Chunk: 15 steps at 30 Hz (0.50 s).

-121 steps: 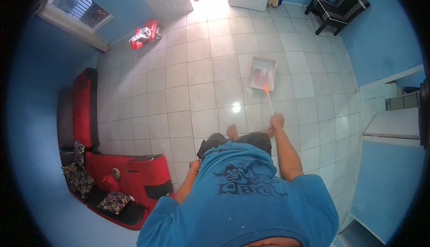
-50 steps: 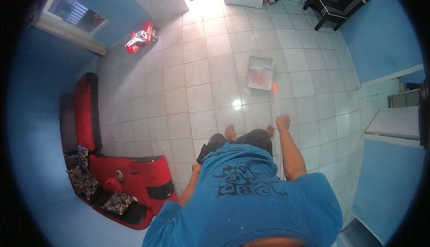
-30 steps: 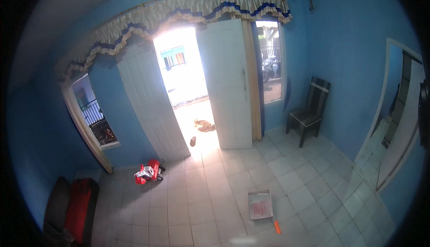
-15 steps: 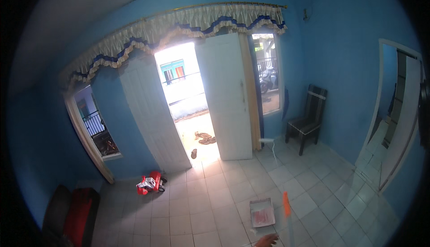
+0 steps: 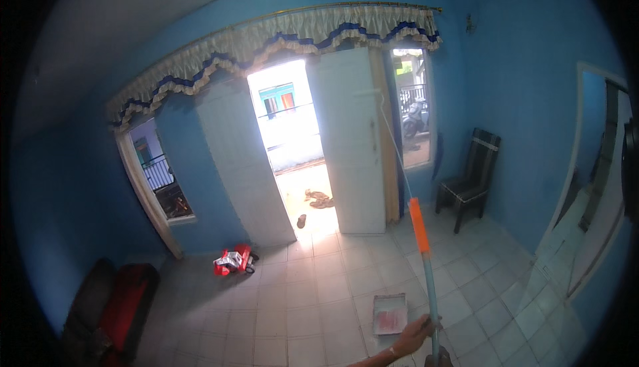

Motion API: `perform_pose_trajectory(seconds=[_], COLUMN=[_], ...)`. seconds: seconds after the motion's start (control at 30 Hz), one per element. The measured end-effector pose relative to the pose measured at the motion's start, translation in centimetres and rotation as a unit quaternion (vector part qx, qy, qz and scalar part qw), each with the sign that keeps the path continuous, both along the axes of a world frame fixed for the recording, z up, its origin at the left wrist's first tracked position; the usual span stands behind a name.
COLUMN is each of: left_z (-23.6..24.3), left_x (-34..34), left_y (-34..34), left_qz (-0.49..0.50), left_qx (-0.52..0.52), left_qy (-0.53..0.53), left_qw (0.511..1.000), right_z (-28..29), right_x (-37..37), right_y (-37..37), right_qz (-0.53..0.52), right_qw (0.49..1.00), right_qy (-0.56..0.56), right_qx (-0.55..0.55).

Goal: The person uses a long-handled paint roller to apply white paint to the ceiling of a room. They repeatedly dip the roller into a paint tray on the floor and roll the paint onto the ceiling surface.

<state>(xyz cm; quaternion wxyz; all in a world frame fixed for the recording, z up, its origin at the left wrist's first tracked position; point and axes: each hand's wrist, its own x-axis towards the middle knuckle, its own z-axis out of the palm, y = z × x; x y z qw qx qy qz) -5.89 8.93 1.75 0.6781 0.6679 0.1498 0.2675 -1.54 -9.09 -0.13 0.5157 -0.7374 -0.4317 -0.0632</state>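
Note:
A long paint roller rises from the lower edge, with a grey pole (image 5: 430, 287), an orange handle (image 5: 419, 226), a thin bent wire frame and a pale roller head (image 5: 368, 92) in front of the white door leaf. My left hand (image 5: 414, 336) is closed round the pole near its lower part. Just below it, my right hand (image 5: 439, 358) grips the pole too, mostly cut off by the lower edge. A pale paint tray (image 5: 389, 314) with pinkish-red marks inside lies on the tiles beside my left hand.
A red and silver toy vehicle (image 5: 236, 260) stands on the floor before the doorway. At the left is a red and dark seat (image 5: 133, 307), at the right a dark chair (image 5: 471, 174). A ruffled valance (image 5: 279, 34) hangs above the half-open doors. Footwear (image 5: 319, 199) lies outside.
The roller head has swung up from near the floor to the upper door leaf. My left hand, loose beside the pole before, now grips it. The view has shifted slightly.

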Motion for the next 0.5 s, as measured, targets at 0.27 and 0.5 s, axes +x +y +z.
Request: perform_pose_trajectory(seconds=[0.27, 0.5], left_z=[11.2, 15.2], left_x=[2.6, 4.2], left_y=[7.5, 13.9], left_qz=[0.037, 0.139], left_qx=[0.028, 0.058], left_qy=[-0.030, -0.033], left_qw=[0.998, 0.988], right_z=[-2.2, -1.4], right_x=[2.3, 3.7], right_y=[-2.2, -1.8], right_qz=[0.039, 0.032], right_qw=[0.983, 0.982], right_qy=[0.151, 0.136], right_qx=[-0.094, -0.127])
